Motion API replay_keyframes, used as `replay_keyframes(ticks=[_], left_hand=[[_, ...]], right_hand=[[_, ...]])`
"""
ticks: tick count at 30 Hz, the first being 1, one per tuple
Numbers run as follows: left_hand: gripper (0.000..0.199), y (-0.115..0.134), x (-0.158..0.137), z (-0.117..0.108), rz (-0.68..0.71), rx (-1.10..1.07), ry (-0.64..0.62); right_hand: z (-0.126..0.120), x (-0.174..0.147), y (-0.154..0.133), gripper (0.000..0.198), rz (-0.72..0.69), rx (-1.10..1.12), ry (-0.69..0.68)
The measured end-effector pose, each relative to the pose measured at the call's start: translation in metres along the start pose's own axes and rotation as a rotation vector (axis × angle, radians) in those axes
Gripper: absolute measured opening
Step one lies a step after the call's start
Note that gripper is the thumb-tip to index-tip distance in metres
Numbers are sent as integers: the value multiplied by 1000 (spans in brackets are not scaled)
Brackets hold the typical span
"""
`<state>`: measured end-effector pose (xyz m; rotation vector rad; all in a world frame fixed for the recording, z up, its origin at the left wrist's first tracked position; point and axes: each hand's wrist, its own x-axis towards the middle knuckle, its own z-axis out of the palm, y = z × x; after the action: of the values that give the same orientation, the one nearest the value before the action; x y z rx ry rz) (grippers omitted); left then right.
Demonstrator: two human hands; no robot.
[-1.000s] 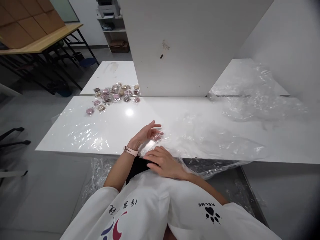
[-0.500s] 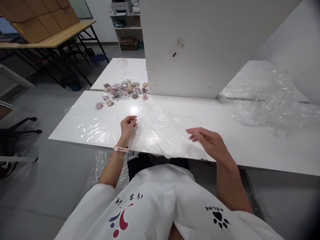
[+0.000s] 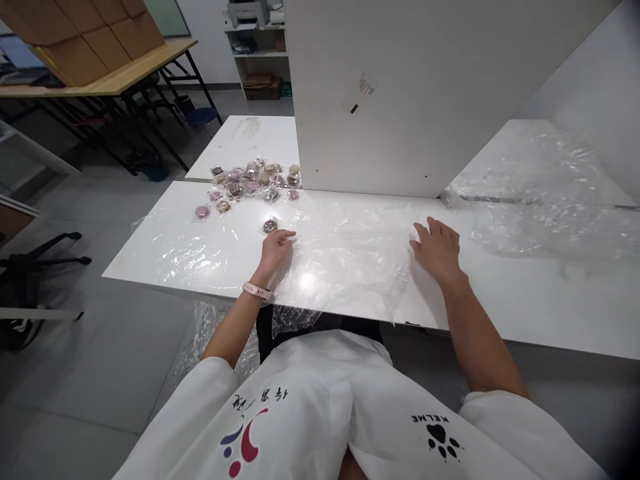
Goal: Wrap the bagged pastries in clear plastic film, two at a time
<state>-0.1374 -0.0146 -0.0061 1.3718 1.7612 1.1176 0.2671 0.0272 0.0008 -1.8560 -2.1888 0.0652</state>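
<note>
Both our hands lie on the clear, crinkled plastic film [image 3: 345,253] spread over the white tabletop [image 3: 525,313]. The film runs from the near edge, where a loose end hangs over in front of us, back toward the upright white panel [image 3: 415,100] standing at the far side.

Left hand [image 3: 275,250]: palm down on the film, forefinger stretched out, clamped on nothing. Just beyond that fingertip lies a small dark round snack in a clear wrapper [image 3: 270,226], apart from the finger by a sliver. More such wrapped snacks, pink and brown, sit in a pile [image 3: 250,180] beside the left foot of the panel.

Right hand [image 3: 437,247]: fingers apart and flat, pressing the film, holding nothing.

Our reading: the step in hand is flattening the sheet. The next move likely calls for pressure kept even on both sides, so the film does not ruck up.
</note>
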Motion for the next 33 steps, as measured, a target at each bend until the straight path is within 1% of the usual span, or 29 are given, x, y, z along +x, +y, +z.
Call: replay_keyframes(ticks=[1,2,4,5,6,7,9,10,11,12,13,16,17,18,20,22,25,29,31,33], left_hand=[[26,4,6,-1,25,99,46],[27,8,13,-3,42,208,116],[34,12,29,-9,34,436,239],[39,13,37,-13,15,542,238],[45,12,45,-18,-3,636,182],[50,11,52,-22,-13,714,86],[58,7,63,-29,0,828,-132],[59,6,69,-32,24,864,-208],[59,5,74,-33,53,884,-249],[58,5,80,-33,81,887,-254],[57,6,87,-31,110,876,-234],[52,15,114,-18,215,807,-92],[51,19,123,-11,242,793,-63],[50,22,133,-4,256,793,-60],[51,27,151,9,237,836,-116],[52,30,167,18,186,902,-196],[51,34,182,20,134,937,-259],[51,41,187,10,67,884,-332],[49,44,184,7,37,865,-368],[46,43,178,7,15,836,-373]], right_hand=[[-2,-3,-8,55,-28,8,21],[-1,-8,-18,55,-70,32,7],[9,-21,-43,55,-156,88,-87],[18,-29,-55,56,-192,103,-134],[27,-36,-64,58,-221,105,-168],[36,-42,-71,60,-241,93,-186],[50,-51,-77,62,-254,54,-172],[54,-53,-78,62,-256,43,-156],[57,-54,-77,61,-257,39,-143],[58,-54,-76,60,-256,40,-133],[58,-54,-74,59,-254,41,-124],[56,-51,-73,55,-246,49,-93],[55,-51,-73,54,-240,54,-79],[55,-50,-74,53,-231,59,-64],[57,-50,-74,53,-202,64,-32],[59,-50,-73,53,-173,58,-12],[61,-50,-71,53,-164,47,-10],[63,-49,-69,52,-172,62,-14],[64,-49,-69,52,-170,67,-11],[64,-48,-69,53,-167,67,-8]])
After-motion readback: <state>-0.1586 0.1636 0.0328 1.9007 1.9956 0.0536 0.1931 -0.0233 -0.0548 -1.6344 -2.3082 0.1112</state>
